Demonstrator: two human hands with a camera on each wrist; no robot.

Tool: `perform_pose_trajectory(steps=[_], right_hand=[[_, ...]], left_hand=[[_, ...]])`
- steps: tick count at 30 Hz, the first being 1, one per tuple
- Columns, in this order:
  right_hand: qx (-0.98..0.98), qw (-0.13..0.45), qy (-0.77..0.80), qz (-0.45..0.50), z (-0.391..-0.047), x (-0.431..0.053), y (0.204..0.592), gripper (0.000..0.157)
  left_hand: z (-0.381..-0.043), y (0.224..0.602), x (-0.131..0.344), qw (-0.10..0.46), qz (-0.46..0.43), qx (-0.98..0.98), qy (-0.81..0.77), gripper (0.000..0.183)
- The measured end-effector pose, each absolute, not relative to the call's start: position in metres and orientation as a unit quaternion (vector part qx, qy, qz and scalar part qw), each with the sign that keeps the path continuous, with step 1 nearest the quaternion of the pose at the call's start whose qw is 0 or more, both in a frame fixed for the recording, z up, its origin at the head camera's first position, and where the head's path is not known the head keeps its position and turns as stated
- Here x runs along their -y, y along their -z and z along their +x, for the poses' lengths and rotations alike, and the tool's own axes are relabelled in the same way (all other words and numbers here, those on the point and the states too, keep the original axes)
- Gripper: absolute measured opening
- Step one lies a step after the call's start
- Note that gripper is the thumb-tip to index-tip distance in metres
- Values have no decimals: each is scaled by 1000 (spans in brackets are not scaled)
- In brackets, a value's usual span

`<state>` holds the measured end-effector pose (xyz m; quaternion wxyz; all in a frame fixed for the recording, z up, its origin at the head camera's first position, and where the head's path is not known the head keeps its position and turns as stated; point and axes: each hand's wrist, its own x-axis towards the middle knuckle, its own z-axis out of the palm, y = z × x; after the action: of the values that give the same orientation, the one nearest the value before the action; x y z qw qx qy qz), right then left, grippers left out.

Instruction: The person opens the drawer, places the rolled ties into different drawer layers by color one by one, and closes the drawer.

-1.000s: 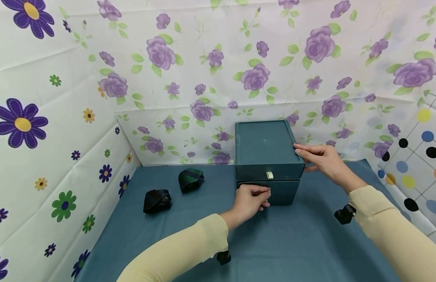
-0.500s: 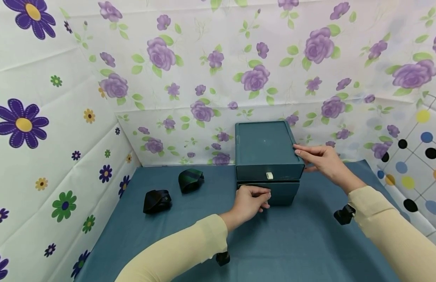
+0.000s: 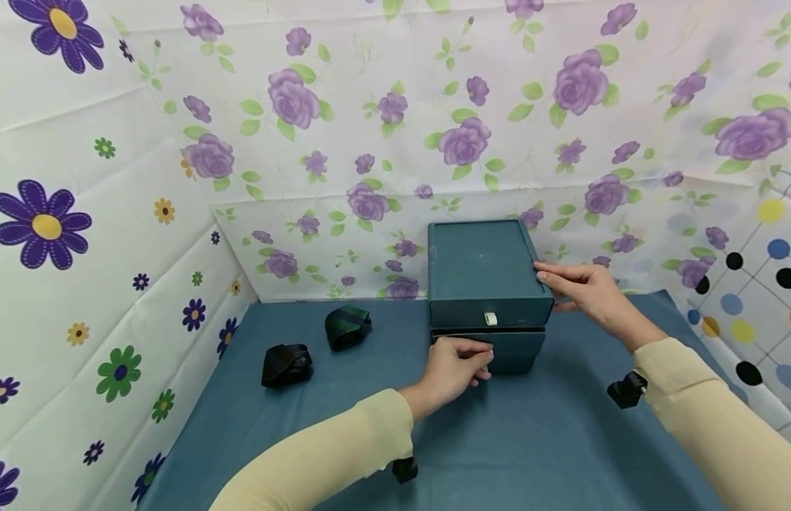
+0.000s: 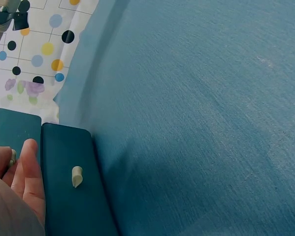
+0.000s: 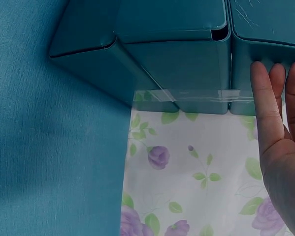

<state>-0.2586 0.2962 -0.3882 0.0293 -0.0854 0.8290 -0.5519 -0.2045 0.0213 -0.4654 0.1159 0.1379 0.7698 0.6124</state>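
A dark teal drawer unit (image 3: pixel 481 259) stands against the back wall. My left hand (image 3: pixel 456 369) pinches the small pale pull tab (image 4: pixel 13 157) of a drawer (image 3: pixel 517 351) below the top one, and that drawer stands slightly out. My right hand (image 3: pixel 590 291) rests on the unit's upper right edge; in the right wrist view its fingers (image 5: pixel 266 105) are straight against the side wall. The top drawer's pale tab (image 3: pixel 491 319) is free. Another pull tab (image 4: pixel 77 176) shows on the lowest drawer front in the left wrist view. The drawers' insides are hidden.
Two dark rolled bundles lie left of the unit, looking like rolled neckties: a green one (image 3: pixel 347 326) and a blackish one (image 3: pixel 287 365). A blue cloth (image 3: pixel 517 447) covers the table. Flowered sheets (image 3: pixel 370 142) hang behind and at the sides.
The drawer under my left hand has come forward slightly, and the gap above its front is wider. My right hand stays in place on the unit. The rolled bundles have not moved.
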Motion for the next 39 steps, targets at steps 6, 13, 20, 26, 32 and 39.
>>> perform_pose_trajectory(steps=[6, 13, 20, 26, 32, 39], right_hand=[[-828, 29, 553, -86, -258, -297, 388, 46], [-825, 30, 557, -88, -259, -296, 390, 46], [-823, 30, 561, -87, -259, -296, 390, 47], [-825, 29, 557, -86, -258, -296, 389, 47], [-826, 32, 556, -83, -258, -296, 388, 47], [-824, 30, 559, -88, -257, -296, 388, 47]], left_hand=[[-202, 465, -21, 121, 136, -769, -613, 20], [-198, 466, -20, 128, 125, -766, -617, 18], [-194, 467, -19, 125, 124, -768, -616, 17], [-191, 467, -19, 127, 126, -770, -612, 18], [-188, 467, -19, 125, 127, -769, -614, 18], [-185, 466, -18, 128, 130, -768, -614, 18]])
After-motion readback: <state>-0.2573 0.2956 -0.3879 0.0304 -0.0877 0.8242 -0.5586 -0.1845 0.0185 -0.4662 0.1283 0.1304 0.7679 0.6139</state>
